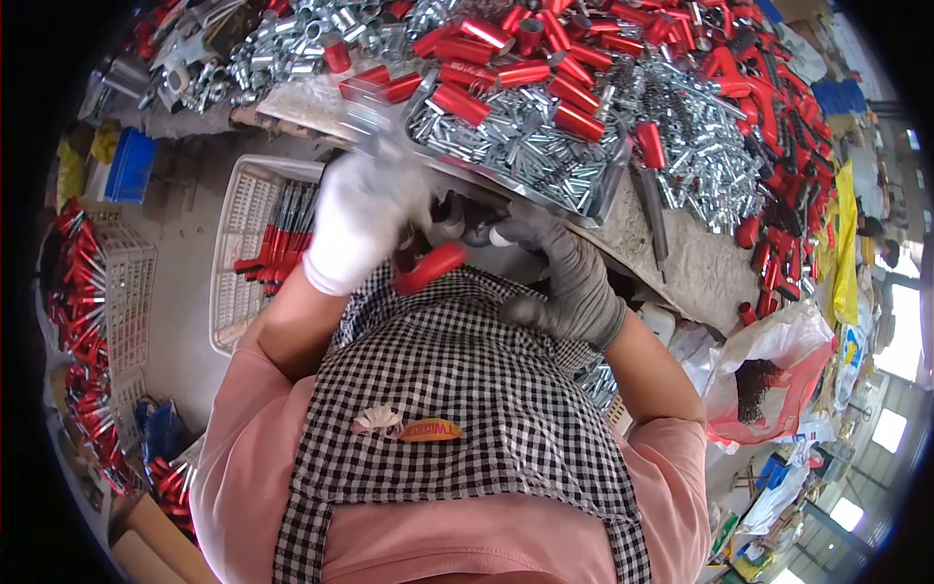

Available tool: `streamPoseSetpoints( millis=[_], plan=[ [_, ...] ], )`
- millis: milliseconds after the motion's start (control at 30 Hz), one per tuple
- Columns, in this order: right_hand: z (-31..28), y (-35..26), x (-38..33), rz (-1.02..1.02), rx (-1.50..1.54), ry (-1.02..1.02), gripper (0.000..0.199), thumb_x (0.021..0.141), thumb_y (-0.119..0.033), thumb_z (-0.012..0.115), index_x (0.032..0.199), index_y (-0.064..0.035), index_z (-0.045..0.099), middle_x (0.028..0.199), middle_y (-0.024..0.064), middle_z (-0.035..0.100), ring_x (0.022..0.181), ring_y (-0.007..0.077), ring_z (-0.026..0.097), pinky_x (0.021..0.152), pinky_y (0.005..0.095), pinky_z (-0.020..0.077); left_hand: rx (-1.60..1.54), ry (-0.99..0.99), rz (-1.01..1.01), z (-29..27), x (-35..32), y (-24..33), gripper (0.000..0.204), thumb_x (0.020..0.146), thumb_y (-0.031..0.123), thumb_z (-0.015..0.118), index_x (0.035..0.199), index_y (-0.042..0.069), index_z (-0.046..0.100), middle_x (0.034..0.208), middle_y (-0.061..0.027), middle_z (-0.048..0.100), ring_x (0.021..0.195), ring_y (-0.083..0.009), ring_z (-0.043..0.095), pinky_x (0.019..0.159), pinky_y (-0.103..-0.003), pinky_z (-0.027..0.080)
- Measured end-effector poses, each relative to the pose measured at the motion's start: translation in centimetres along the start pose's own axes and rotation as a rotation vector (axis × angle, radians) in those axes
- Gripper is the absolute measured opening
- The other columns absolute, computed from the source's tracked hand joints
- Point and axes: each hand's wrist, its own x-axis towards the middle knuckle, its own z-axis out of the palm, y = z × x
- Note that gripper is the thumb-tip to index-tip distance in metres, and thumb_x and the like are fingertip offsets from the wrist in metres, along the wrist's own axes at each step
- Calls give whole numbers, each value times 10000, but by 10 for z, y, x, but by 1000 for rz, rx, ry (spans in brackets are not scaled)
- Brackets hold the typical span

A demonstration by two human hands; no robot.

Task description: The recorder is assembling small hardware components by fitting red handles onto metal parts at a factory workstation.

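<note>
My left hand [358,219], in a white glove, is raised at the near edge of the bench and smeared by motion. A blurred silvery metal piece [368,115] shows just beyond its fingers; whether they grip it I cannot tell. Below that hand a red rounded handle [430,269] sticks out in front of my checked apron [418,350]. My right hand [574,277], in a dark grey glove, is under the bench's front edge, fingers stretched leftward and thumb apart. Its fingertips are in shade near dark parts, and no held thing shows.
A metal tray [593,209] of silvery pins lies on the bench, with red cylindrical sleeves [457,102] heaped over and behind it. Metal fittings [282,54] pile at the back left. A white crate [229,277] with red-handled tools stands left; a plastic bag [778,360] hangs right.
</note>
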Motion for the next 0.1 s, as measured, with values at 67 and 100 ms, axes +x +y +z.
streamPoseSetpoints(
  millis=[67,100],
  plan=[
    [9,0,-2,-47,-110,-102,992,695,-559,826,1435,-34,426,1363,158,556,1239,356,553,1045,470,435,-852,224,-154,-9,0,-6,302,960,273,588,841,2,646,807,-107,661,748,-220,591,716,-359,472],
    [11,3,0,-50,-100,-117,992,695,-559,826,1435,-34,426,1363,158,556,1239,356,553,1045,470,435,-1307,251,-168,-14,5,-15,357,983,348,582,891,9,645,862,-112,662,795,-223,597,731,-417,480]
  ],
)
